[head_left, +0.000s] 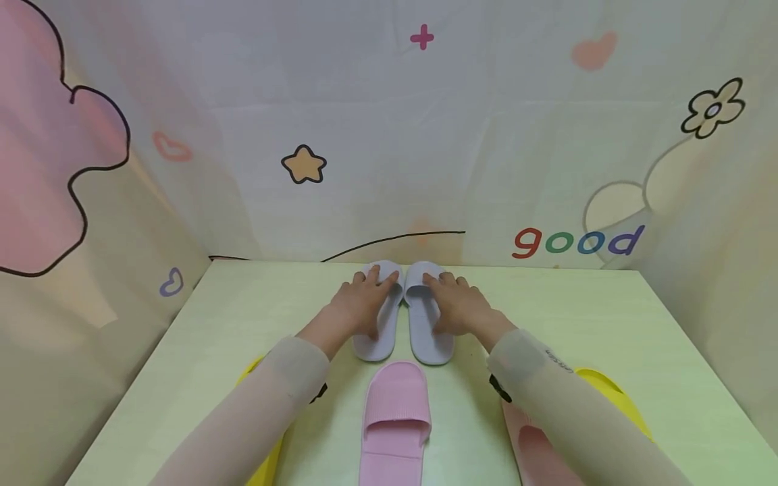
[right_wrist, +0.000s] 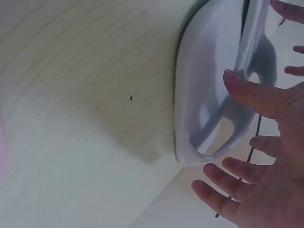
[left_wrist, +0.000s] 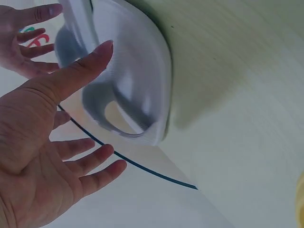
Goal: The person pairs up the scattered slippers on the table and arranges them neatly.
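Two pale grey-lavender slippers lie side by side at the back of the table, toes toward the rear wall. Over the left grey slipper [head_left: 385,324] hovers my left hand [head_left: 362,300], its fingers spread and nothing in its grasp. My right hand [head_left: 458,304] is spread in the same way above the right grey slipper [head_left: 428,341]. In the left wrist view, the thumb [left_wrist: 80,71] passes in front of the slipper [left_wrist: 142,61]. The right wrist view has the thumb [right_wrist: 256,95] likewise before its slipper [right_wrist: 204,85]; contact is hard to tell.
A pink slipper [head_left: 396,398] lies near the front middle. Another pink slipper [head_left: 535,449] and a yellow one [head_left: 614,395] are partly under my right sleeve. At the left, a yellow slipper [head_left: 267,466] shows beside my left sleeve. A printed cloth [head_left: 389,135] hangs behind the table [head_left: 243,297].
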`<state>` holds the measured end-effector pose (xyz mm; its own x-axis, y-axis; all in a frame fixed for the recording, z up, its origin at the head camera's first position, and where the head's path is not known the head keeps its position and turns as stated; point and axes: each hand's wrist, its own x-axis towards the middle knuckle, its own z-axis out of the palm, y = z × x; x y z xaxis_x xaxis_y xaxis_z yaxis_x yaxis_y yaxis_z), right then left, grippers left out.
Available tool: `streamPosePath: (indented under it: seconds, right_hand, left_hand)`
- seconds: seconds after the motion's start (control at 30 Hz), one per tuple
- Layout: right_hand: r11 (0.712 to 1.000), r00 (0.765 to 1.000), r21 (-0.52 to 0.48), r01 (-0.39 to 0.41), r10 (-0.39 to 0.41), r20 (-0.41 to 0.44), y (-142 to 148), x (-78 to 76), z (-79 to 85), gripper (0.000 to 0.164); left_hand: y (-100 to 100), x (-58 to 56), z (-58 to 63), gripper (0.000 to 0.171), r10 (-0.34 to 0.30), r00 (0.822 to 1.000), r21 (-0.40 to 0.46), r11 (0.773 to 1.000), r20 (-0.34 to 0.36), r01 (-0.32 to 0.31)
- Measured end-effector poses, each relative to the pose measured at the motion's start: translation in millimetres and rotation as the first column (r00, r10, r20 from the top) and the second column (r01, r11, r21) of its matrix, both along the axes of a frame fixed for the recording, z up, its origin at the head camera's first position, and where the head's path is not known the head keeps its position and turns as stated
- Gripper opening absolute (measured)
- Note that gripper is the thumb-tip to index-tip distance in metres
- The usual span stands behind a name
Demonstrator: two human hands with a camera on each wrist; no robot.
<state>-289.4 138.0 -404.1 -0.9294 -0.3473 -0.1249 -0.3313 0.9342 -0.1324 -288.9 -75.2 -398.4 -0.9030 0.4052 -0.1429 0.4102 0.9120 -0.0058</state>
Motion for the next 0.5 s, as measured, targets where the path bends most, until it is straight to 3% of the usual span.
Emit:
streamPosePath:
  seconds: [0.23, 0.5]
  right_hand:
    - [0.999, 0.999, -0.034, -0.038, 0.039, 0.028, 15.4, 10.1, 17.9, 0.098]
    - [0.992, 0.989, -0.096, -0.086, 0.097, 0.116, 40.7, 29.7, 39.3, 0.091]
  left_hand:
    - [3.3, 12.0, 13.2, 0.119, -0.032, 0.999, 0.029, 0.999, 0.029, 0.031]
    - [5.5, 32.6, 30.9, 0.111, -0.12, 0.99, 0.117, 0.987, 0.078, 0.111]
